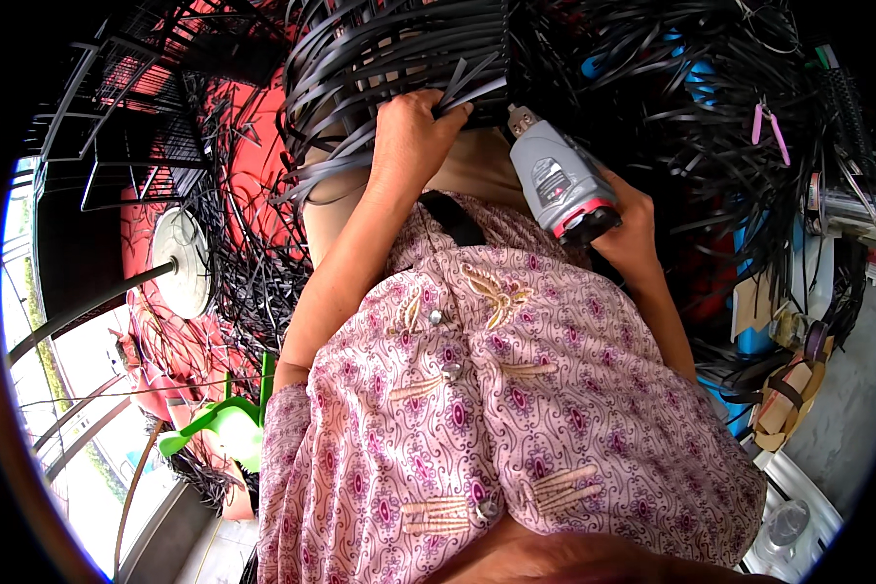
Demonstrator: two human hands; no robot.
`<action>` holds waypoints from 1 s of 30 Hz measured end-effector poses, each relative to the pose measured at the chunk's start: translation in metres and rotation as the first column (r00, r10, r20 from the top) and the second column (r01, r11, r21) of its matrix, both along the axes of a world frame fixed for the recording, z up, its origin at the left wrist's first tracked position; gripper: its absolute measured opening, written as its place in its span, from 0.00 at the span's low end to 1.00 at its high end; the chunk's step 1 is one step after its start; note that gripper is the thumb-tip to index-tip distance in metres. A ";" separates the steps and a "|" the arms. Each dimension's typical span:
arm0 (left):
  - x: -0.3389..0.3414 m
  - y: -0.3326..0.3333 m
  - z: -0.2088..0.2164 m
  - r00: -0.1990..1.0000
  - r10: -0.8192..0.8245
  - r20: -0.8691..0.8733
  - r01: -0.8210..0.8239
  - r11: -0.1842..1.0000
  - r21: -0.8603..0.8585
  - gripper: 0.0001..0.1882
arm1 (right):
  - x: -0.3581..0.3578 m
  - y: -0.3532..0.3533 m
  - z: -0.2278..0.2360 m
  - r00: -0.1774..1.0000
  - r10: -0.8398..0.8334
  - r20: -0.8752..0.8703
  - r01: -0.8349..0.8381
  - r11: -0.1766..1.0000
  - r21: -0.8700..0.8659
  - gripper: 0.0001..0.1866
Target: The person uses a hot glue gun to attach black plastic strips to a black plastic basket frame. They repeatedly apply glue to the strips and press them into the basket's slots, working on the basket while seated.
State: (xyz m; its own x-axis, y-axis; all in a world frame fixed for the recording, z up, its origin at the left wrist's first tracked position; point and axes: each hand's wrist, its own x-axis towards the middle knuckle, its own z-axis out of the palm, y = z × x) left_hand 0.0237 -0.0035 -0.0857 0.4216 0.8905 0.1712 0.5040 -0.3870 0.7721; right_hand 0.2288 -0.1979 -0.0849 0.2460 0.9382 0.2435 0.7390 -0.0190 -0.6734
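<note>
My left hand (411,136) grips a bundle of flat black plastic strips (399,58) that fan out of a woven black piece on my lap. My right hand (633,229) holds a grey power tool (558,180) with a red band and a metal tip; its tip points up toward the strips beside my left fingers. My pink patterned garment fills the lower middle and hides my lap.
Loose black strips (711,117) tangle across the top and right. A black wire rack (136,107) stands at the upper left on a red floor. A white fan base (180,263) with a pole lies left. A green plastic object (224,423) sits lower left. Pink clips (769,127) hang upper right.
</note>
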 end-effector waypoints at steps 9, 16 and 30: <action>0.002 0.000 -0.001 1.000 -0.007 0.016 0.007 1.000 0.025 0.15 | -0.001 0.010 0.003 0.992 0.033 0.119 -0.048 0.991 0.123 0.25; 0.003 0.000 -0.002 1.000 -0.010 0.020 0.009 0.999 0.041 0.15 | 0.000 0.012 0.005 0.988 0.048 0.149 -0.068 0.990 0.127 0.25; 0.004 -0.001 -0.006 1.000 -0.020 0.024 0.018 0.998 0.065 0.15 | -0.011 0.012 0.015 0.996 -0.029 0.085 0.035 0.997 -0.067 0.24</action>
State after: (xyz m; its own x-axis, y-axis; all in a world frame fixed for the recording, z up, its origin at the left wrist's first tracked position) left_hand 0.0277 -0.0041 -0.0914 0.4331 0.8692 0.2387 0.4774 -0.4458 0.7572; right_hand 0.2177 -0.1862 -0.0701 0.2577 0.9452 0.2006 0.7914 -0.0874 -0.6051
